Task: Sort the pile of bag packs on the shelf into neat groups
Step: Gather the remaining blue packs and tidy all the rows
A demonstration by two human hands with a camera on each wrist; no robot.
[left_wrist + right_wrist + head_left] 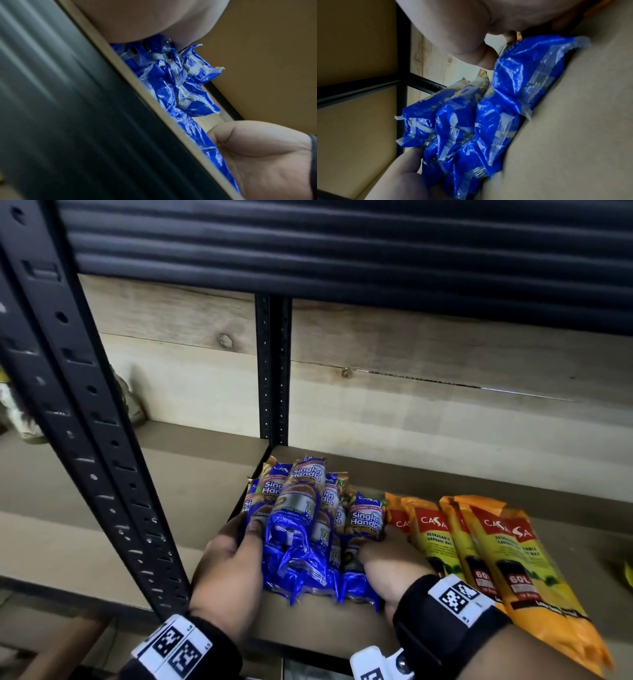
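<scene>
The head view alone takes in the whole shelf point(445, 477): a brown board backed by pale wood planks, a black slotted upright point(68, 405) slanting down its left side, and bare board stretching behind and to the right of the goods. Only there do the yellow-and-orange packs point(493, 546) show, lying side by side right of the blue packs point(301, 529), which are heaped in a tight cluster near the shelf's front edge, some stacked on others. The right wrist view shows what the head view hides — the crimped, clear-sealed near ends of the blue packs point(471, 121) lying on the board, with the black shelf frame behind. The left wrist view, mostly filled by a dark blurred rail, catches the same crimped ends point(180, 83) through a narrow gap. The left hand point(229, 563) curls against the left flank of the blue cluster, thumb laid on a top pack; the right hand point(390, 566) presses its right flank, fingers bent round the outermost blue pack — just beside the nearest yellow one.
</scene>
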